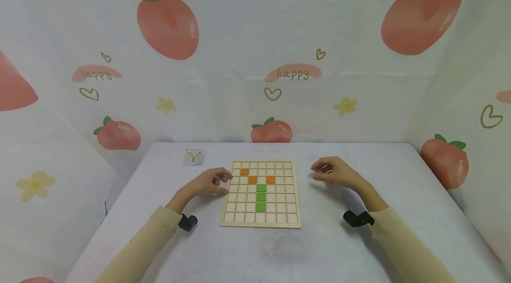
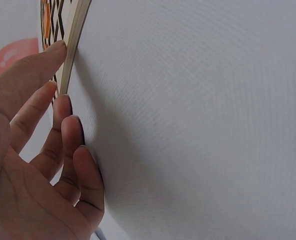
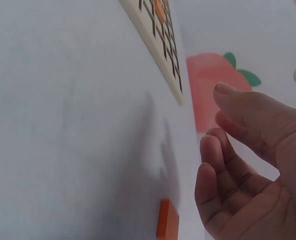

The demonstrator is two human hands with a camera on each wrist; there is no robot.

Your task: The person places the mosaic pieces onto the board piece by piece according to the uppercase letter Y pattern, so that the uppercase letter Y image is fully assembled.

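Note:
A pale wooden grid board lies flat on the table, its cells outlined in dark lines. Three orange tiles and a column of three green tiles sit in its cells. My left hand is at the board's left edge, thumb and fingertips spread along the rim and appearing to touch it. To the right of the board, my right hand hovers over the table with loosely bent fingers and holds nothing. In the right wrist view, a loose orange tile lies on the table below that hand; the head view hides it.
A small paper card with a printed grid and coloured squares lies at the table's back left. Behind the white table hangs a fruit-patterned cloth. Each wrist wears a black camera mount.

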